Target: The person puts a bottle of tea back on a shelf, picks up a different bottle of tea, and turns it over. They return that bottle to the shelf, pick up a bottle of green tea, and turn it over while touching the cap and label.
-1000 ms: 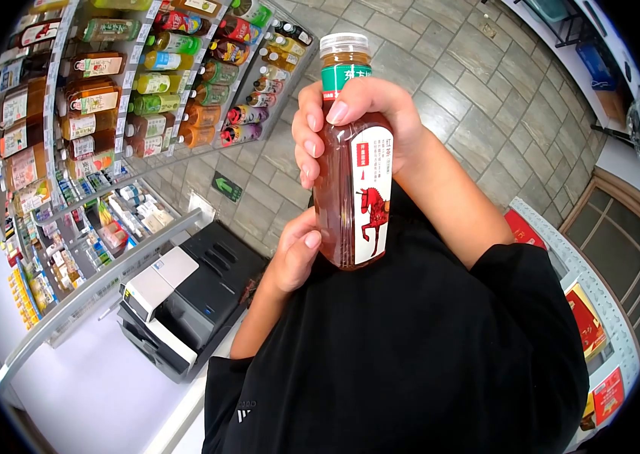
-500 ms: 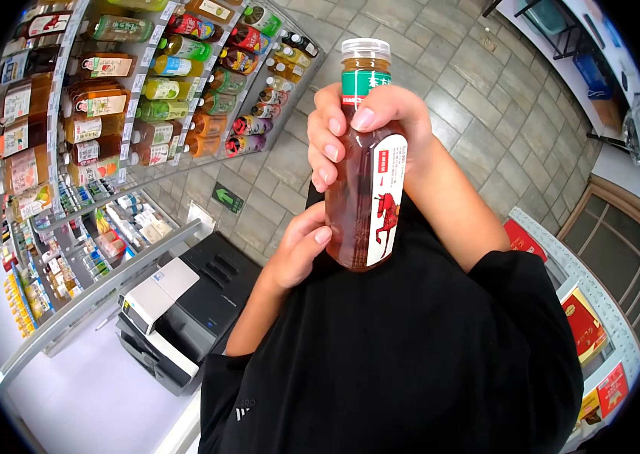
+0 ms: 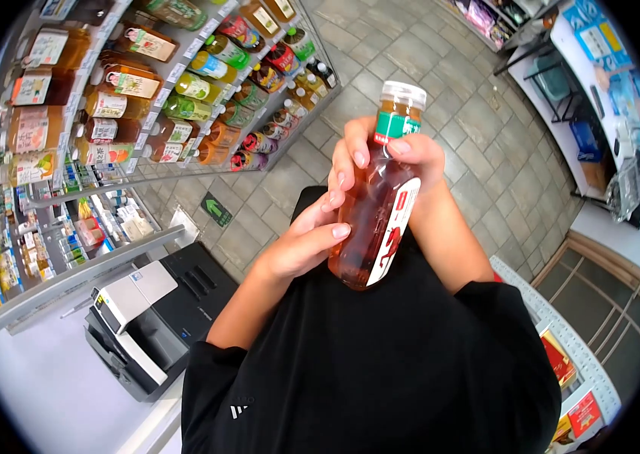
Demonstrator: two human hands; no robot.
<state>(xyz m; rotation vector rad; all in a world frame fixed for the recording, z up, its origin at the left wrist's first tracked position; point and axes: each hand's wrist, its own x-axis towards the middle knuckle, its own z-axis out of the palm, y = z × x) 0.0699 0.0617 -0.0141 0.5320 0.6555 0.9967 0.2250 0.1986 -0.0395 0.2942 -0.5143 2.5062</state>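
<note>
Above a grey tiled floor [image 3: 441, 91], before a black shirt [image 3: 380, 371], an amber-brown bottle [image 3: 365, 208] leans. The right hand [image 3: 420, 163] wraps its upper part, thumb in front; the left hand [image 3: 301, 244] curls against its lower side. A black-and-white machine [image 3: 138, 295] sits on a counter [image 3: 40, 371]; beyond stand shelves [image 3: 157, 107] of bottled drinks [image 3: 187, 108].

From here I see the right hand [image 3: 424, 166] wrapped round the upper half of an amber bottle [image 3: 365, 231], thumb in front; the left hand [image 3: 297, 240] touches its lower side. A black-and-white machine [image 3: 157, 303] stands near the edge of the counter [image 3: 40, 393], drinks [image 3: 197, 87] lining the shelves [image 3: 176, 73] beyond.
</note>
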